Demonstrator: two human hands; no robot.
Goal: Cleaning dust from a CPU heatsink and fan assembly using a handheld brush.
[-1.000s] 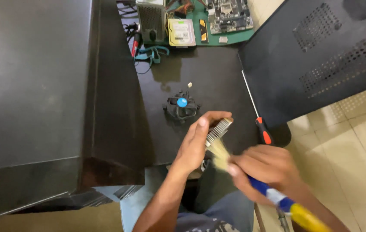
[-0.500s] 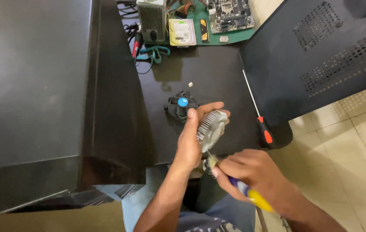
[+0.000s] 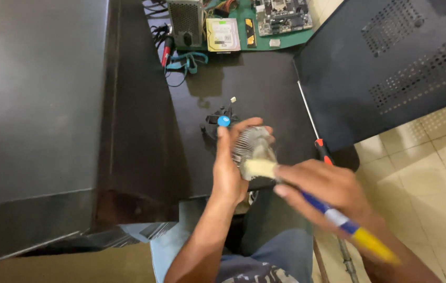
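Observation:
My left hand (image 3: 229,167) grips a round finned metal heatsink (image 3: 252,144) and holds it up above the near edge of the dark table (image 3: 254,89). A paintbrush (image 3: 338,217) with a blue and yellow handle is in my right hand (image 3: 323,189); its pale bristles rest against the lower side of the heatsink. A black cooling fan with a blue centre sticker (image 3: 223,121) lies on the table just behind my left hand.
A red-handled screwdriver (image 3: 314,128) lies on the table to the right. A black perforated case panel (image 3: 390,63) leans at the right. A large black computer case (image 3: 50,115) fills the left. Far back, a green mat (image 3: 265,31) holds a circuit board, a drive and a power supply.
My left hand has turned the heatsink more upright and lifted it. My right hand has moved the brush leftward, so its bristles now lie on the heatsink's lower side.

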